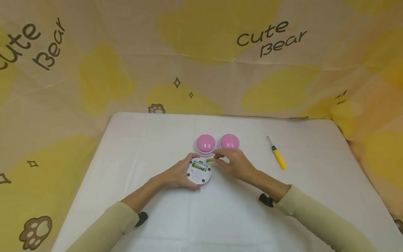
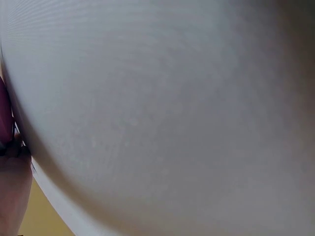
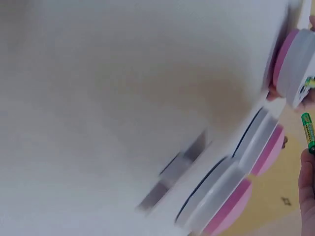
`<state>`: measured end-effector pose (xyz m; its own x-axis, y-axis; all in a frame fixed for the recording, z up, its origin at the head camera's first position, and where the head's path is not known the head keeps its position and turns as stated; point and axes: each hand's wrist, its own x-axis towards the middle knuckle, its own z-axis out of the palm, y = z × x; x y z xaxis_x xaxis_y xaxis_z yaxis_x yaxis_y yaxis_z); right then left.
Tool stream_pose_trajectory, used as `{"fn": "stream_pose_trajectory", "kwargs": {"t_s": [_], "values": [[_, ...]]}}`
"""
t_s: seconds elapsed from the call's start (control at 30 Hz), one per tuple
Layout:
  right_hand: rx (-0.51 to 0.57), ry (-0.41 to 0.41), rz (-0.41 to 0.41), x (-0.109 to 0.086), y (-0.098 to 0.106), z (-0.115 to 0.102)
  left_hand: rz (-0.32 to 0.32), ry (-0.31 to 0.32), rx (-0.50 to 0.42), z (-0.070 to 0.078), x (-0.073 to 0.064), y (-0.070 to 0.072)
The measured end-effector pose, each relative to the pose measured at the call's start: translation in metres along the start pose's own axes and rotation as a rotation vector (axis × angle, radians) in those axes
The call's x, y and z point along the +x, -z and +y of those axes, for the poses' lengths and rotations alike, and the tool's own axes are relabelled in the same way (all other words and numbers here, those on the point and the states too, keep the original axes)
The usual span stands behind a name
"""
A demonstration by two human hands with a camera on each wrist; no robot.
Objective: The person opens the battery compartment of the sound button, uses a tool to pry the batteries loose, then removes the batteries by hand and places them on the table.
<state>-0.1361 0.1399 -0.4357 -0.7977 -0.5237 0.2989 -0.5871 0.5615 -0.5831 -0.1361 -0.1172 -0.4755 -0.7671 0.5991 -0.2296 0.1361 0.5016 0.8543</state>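
My left hand [image 1: 177, 174] grips a round white push-button device [image 1: 197, 177] by its rim, underside up. Its battery compartment is uncovered, with green battery [image 1: 198, 166] showing inside. Just beyond the compartment, my right hand [image 1: 237, 165] pinches a loose green battery [image 1: 210, 160] between thumb and fingers. In the right wrist view this battery [image 3: 308, 130] points at the held device [image 3: 294, 69], whose pink top faces the table. The left wrist view catches only part of a hand [image 2: 14, 184] and a dark pink edge [image 2: 5, 115].
Two more devices with pink domes, one left [image 1: 205, 143] and one right [image 1: 230, 141], stand side by side behind my hands. A yellow-handled screwdriver [image 1: 278, 158] lies to the right on the white table [image 1: 151, 147]. A blurred grey piece [image 3: 173, 171] shows in the right wrist view.
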Motion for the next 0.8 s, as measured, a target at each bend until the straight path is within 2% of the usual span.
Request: {"fn": "stream_pose_trajectory", "kwargs": {"t_s": [0.13,0.3,0.53,0.8], "values": [[-0.009,0.012,0.027,-0.009,0.015,0.016,0.006,0.016,0.000,0.001,-0.001,-0.001],[-0.034,0.042,0.083,-0.023,0.034,0.040,0.010,0.004,-0.011,0.000,-0.001,-0.001],[-0.102,-0.052,0.126,-0.045,0.053,0.071,0.010,0.006,-0.009,-0.001,-0.002,0.000],[-0.131,-0.088,0.182,-0.056,0.060,0.096,0.001,0.003,-0.023,0.000,-0.002,0.000]]}}
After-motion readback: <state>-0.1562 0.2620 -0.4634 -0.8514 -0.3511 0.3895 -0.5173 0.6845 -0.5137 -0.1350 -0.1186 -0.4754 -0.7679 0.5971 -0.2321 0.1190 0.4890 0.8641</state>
